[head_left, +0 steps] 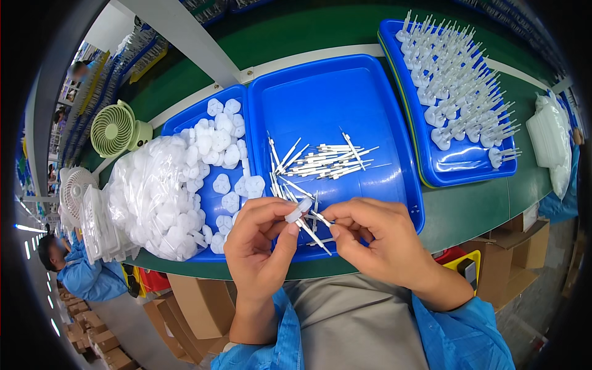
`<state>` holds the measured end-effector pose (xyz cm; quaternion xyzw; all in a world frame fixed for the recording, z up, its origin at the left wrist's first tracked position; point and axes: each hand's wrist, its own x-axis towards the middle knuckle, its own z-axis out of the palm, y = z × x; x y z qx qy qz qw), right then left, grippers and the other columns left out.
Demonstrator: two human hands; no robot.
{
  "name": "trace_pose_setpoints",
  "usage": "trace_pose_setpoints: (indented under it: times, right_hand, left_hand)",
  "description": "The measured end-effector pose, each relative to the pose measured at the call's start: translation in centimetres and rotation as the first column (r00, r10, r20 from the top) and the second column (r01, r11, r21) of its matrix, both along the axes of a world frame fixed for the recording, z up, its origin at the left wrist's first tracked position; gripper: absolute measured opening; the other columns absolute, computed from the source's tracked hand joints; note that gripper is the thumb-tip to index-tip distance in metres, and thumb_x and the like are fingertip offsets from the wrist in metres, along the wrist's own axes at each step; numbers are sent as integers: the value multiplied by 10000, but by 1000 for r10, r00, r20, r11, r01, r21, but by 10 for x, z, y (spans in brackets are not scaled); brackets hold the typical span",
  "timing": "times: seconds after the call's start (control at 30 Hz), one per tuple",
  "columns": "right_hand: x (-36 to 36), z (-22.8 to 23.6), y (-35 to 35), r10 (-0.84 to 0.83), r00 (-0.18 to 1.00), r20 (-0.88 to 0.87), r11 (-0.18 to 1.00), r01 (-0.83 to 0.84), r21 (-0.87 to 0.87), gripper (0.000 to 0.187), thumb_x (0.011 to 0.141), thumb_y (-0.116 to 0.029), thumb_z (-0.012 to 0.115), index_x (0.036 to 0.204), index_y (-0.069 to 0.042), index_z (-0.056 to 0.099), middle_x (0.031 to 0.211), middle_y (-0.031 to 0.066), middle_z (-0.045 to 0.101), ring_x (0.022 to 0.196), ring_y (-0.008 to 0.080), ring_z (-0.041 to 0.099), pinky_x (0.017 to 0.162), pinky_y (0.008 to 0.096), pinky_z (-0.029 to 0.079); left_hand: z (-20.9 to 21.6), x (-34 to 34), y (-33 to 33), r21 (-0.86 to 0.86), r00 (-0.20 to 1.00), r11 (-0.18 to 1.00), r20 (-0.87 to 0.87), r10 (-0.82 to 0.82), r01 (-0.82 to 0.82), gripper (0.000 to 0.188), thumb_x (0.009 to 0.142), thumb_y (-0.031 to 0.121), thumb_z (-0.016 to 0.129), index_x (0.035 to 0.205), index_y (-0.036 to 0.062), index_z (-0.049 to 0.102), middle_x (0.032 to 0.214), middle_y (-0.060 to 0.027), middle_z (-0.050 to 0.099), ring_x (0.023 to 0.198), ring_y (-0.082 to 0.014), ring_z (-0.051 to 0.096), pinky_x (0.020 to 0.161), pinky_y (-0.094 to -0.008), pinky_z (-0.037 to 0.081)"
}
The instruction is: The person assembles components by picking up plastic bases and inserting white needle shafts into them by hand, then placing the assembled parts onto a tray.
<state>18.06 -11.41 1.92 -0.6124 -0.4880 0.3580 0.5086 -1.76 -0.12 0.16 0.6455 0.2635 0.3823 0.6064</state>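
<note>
My left hand (262,250) pinches a translucent white flower-shaped plastic piece (298,211) over the front edge of the blue middle tray (320,92). A thin white rod (316,237) slants down from beside that piece; whether it is fixed in it I cannot tell. In my right hand (379,243), thumb and fingertips grip another slim white rod (322,219), its tip close to the plastic piece. Beyond both hands lies a loose pile of white rods (330,161) with thin dark ends.
Flower-shaped pieces (222,139) and a clear plastic bag (151,185) of them fill the left tray. On the right, a stacked blue tray (456,176) bears rows of pieces with upright rods. Fans (113,131), a white bag (550,145), cardboard boxes (200,302) and a seated person (92,271) surround the green table.
</note>
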Motion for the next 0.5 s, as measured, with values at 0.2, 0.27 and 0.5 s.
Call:
trace_pose_setpoints:
  times: [0.2, 0.27, 0.5]
  right_hand:
    - [-2, -4, 2, 33, 999, -34, 999, -31, 45, 227, 987, -9, 795, 1212, -17, 765, 905, 104, 753, 700, 194, 722, 625, 340, 567]
    - [-2, -4, 1, 87, 996, 23, 994, -88, 69, 242, 978, -11, 805, 1215, -34, 765, 912, 106, 749, 698, 215, 726, 617, 349, 569]
    - [-7, -12, 3, -52, 978, 203, 987, 19, 159, 267, 955, -21, 822, 1216, -42, 770, 930, 123, 754, 712, 268, 743, 607, 368, 570]
  left_hand:
    - [-1, -3, 2, -56, 999, 998, 12, -30, 31, 298, 1018, -173, 677, 1305, -96, 687, 1325, -173, 658, 1224, -242, 753, 1025, -330, 638]
    - [0, -4, 2, -80, 999, 996, 27, -39, 41, 296, 1023, -168, 673, 1309, -94, 680, 1319, -170, 661, 1225, -243, 756, 1033, -334, 633]
    - [3, -2, 0, -140, 999, 990, 36, -25, 29, 281, 1034, -158, 662, 1309, -102, 673, 1303, -161, 672, 1214, -241, 766, 1039, -331, 625]
